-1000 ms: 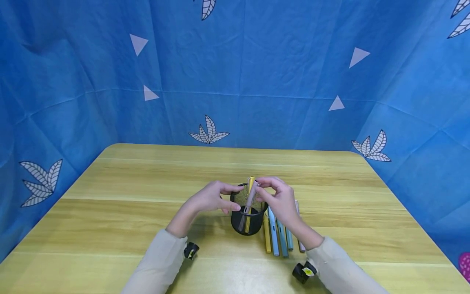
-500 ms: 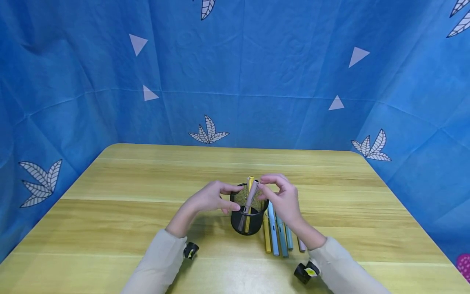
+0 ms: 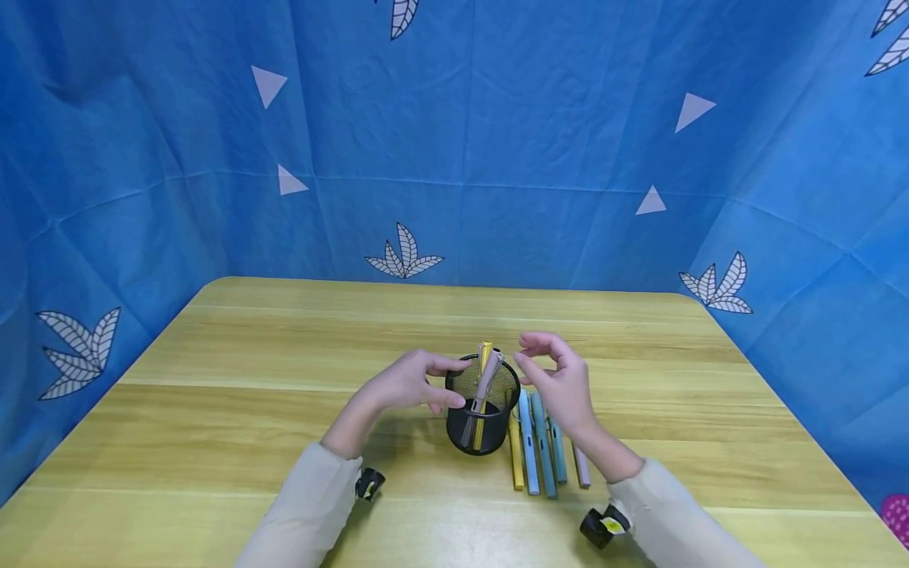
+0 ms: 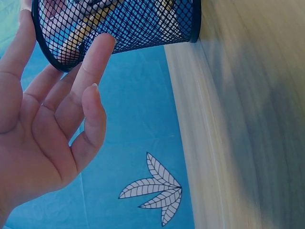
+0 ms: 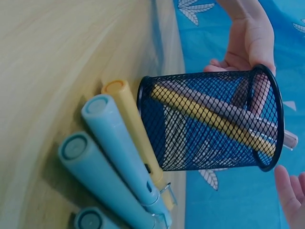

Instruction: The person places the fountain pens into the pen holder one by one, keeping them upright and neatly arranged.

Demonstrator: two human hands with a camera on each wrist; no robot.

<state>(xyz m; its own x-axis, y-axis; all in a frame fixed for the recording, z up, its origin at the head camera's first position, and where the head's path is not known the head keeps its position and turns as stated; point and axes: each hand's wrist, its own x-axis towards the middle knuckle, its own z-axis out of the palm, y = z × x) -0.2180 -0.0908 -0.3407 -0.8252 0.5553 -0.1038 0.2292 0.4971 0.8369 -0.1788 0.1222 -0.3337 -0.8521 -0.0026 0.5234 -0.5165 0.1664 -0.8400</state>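
A black mesh pen holder (image 3: 469,439) stands upright on the table. Inside lean a yellow pen (image 3: 486,348) and a greyish-lavender pen (image 3: 486,377), their upper ends above the rim. My left hand (image 3: 402,384) holds the holder's left side, thumb and index finger at the rim; the left wrist view shows another fingertip (image 4: 106,43) against the mesh. Just right of the rim, my right hand (image 3: 566,386) has its thumb and fingers apart with nothing between them. Below it lie a yellow pen (image 3: 516,456), a light-blue pen (image 3: 529,454) and a teal pen (image 3: 544,457).
Farther right on the table (image 3: 298,331) are a second teal pen (image 3: 559,459) and a lavender pen (image 3: 581,468), partly hidden by my right hand and wrist. A blue patterned cloth (image 3: 540,158) hangs behind the table and at both sides.
My right hand has let go of the lavender pen in the holder and moved right, away from the rim. My left hand and the holder have stayed put.
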